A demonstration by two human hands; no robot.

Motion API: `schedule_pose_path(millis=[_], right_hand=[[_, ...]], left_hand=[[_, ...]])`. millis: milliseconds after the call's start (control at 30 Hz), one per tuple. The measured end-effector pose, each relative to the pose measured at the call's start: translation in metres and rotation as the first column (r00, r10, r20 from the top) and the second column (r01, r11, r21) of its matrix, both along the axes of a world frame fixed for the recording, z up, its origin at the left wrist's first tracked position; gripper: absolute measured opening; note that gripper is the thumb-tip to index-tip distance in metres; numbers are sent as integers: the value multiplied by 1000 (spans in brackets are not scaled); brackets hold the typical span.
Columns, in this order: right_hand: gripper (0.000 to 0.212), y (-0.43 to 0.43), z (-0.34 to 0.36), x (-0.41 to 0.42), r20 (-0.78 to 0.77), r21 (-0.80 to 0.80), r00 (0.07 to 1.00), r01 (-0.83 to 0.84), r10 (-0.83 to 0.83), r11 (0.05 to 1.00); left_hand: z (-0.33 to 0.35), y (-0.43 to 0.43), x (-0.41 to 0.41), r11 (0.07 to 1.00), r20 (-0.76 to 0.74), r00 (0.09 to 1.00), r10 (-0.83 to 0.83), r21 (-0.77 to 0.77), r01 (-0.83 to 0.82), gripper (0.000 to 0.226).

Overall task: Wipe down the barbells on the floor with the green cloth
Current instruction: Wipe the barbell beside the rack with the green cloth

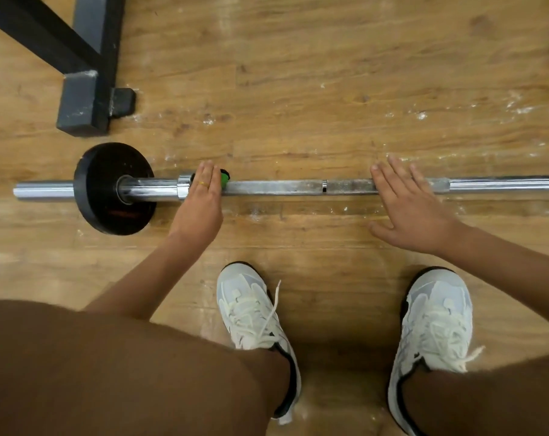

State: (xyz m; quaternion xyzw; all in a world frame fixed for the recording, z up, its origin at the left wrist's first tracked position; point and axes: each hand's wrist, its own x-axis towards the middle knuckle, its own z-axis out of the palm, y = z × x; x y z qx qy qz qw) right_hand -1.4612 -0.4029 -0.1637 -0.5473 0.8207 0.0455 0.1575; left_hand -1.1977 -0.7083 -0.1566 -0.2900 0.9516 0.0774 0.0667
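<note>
1 barbell [282, 187]; 1 grn cloth [224, 178]; 2 hands [201, 202] [414, 212]

barbell [282, 187]: steel, lying level, left-right | green cloth [224, 179]: bunched on its shaft, mostly hidden
</note>
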Motion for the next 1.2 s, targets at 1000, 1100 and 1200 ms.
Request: schedule_pose_path(millis=[1000, 1100, 1200], right_hand=[[102, 3, 5, -8, 74, -5, 997, -23, 24, 1000], [102, 4, 4, -5, 77, -4, 997, -15, 16, 1000], [103, 5, 4, -2, 81, -7, 997, -3, 4, 1000]], left_hand=[[-1, 23, -6, 998, -129, 989, 66, 32, -63, 71], [1, 13, -8, 995, -138, 987, 84, 72, -74, 68], [0, 13, -14, 988, -156, 977, 144, 74, -133, 66]])
